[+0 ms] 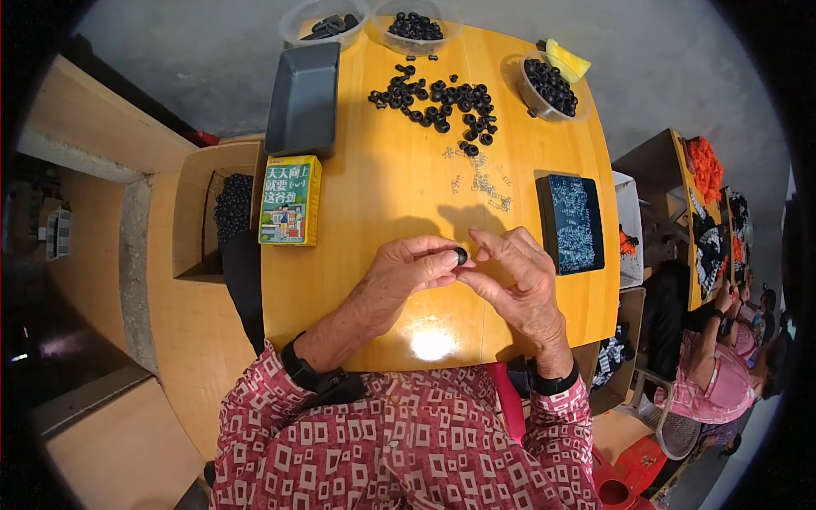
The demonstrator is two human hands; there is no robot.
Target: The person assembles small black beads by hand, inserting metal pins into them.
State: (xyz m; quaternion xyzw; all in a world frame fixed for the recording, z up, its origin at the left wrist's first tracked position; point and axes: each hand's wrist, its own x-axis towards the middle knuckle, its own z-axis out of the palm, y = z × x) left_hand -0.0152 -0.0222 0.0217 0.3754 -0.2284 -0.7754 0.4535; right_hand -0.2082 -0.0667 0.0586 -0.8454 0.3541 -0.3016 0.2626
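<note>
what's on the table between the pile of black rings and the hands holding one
A scatter of small silvery metal clips lies on the yellow table between the loose black rings and the hands, seen in the head view.

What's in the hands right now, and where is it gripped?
A small black ring, pinched at its rim by the left hand fingertips; the right hand fingers meet it from the other side.

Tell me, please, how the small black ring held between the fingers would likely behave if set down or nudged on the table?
The black ring looks round, so on edge it would probably roll on the smooth yellow table. It seems light, pinched by fingertips of the left hand. Laid flat, like the loose rings, it should stay put.
</note>
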